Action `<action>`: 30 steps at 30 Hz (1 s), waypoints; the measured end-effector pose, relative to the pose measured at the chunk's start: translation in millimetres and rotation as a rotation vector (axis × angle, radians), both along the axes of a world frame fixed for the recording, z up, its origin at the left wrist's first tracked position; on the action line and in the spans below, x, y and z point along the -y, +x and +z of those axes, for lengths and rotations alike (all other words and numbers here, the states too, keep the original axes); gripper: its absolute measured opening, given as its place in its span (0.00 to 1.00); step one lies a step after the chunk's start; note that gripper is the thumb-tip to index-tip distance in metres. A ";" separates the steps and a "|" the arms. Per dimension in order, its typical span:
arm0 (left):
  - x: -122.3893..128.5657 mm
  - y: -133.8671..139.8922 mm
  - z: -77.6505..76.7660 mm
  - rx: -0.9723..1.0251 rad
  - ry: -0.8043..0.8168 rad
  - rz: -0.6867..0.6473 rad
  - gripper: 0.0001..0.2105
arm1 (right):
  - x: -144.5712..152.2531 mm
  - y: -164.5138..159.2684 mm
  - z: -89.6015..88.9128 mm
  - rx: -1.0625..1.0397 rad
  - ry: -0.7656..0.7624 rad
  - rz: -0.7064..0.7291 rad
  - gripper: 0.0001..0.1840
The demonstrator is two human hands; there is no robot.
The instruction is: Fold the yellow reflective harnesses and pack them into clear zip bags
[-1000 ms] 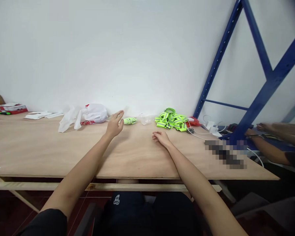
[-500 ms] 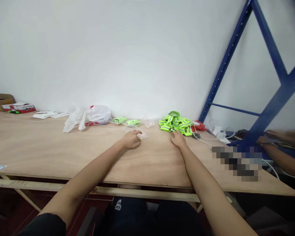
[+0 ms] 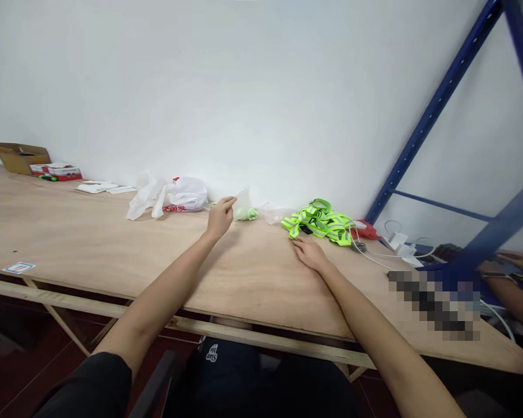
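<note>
Clearly nearer, the right hand [image 3: 310,253] seems to touch the green straps [image 3: 320,222], grip unclear; they lie at its one o'clock on the counter [image 3: 253,278], stretched roughly nine to three. The left hand [image 3: 220,217] pinches a clear bag [image 3: 243,199].

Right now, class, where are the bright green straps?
In the head view, the bright green straps lie right of centre on the table, just beyond the right hand and left of a red item.

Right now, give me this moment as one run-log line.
left hand: pinching clear plastic bag above table | right hand: at near edge of neon strap pile | white bag: on table
</note>
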State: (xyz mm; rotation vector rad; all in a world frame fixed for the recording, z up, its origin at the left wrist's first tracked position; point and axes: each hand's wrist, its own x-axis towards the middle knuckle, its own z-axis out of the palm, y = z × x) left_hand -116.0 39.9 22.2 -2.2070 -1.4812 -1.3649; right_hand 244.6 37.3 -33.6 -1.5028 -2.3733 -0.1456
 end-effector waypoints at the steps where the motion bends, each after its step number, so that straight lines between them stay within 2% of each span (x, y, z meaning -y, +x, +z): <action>1: -0.7 -3.8 0.4 0.054 0.023 0.006 0.26 | 5.7 -11.5 1.4 0.004 0.013 0.069 0.21; 4: -1.4 -11.8 -2.5 0.139 0.124 -0.021 0.25 | 23.7 -49.3 3.2 0.000 0.042 0.261 0.19; 7: -1.6 -15.5 -8.9 0.028 0.146 -0.046 0.24 | 46.7 -84.9 2.8 -0.017 0.060 0.445 0.17; 9: -2.3 -16.9 -14.8 -0.084 0.043 -0.010 0.24 | 64.0 -102.6 3.6 -0.037 0.100 0.676 0.20; 11: -3.4 -19.0 -21.6 -0.161 -0.086 0.048 0.22 | 79.0 -113.5 5.9 -0.030 0.131 0.842 0.25; 14: -5.0 -24.6 -30.4 -0.190 -0.198 0.121 0.19 | 88.1 -116.2 10.5 -0.042 0.154 0.908 0.30; 16: -5.6 -28.9 -32.1 -0.172 -0.218 0.172 0.18 | 83.2 -109.9 13.0 -0.091 0.170 0.841 0.29; 19: -4.9 -30.9 -26.9 -0.148 -0.200 0.218 0.18 | 65.8 -90.7 16.4 -0.236 0.208 0.608 0.26; 23: 3.6 -12.7 -14.7 -0.186 -0.151 0.107 0.18 | 43.4 -55.5 21.5 -0.457 0.250 0.225 0.23; 26: 18.5 20.1 -13.2 -0.275 -0.124 -0.138 0.18 | 32.4 -29.6 21.2 -0.530 0.202 0.011 0.23; 28: 29.9 46.4 -17.3 -0.345 -0.107 -0.393 0.20 | 26.8 -16.3 18.0 -0.521 0.149 -0.042 0.21; 30: 38.6 69.7 -23.3 -0.390 -0.155 -0.569 0.23 | 22.4 -7.7 14.3 -0.496 0.102 -0.063 0.18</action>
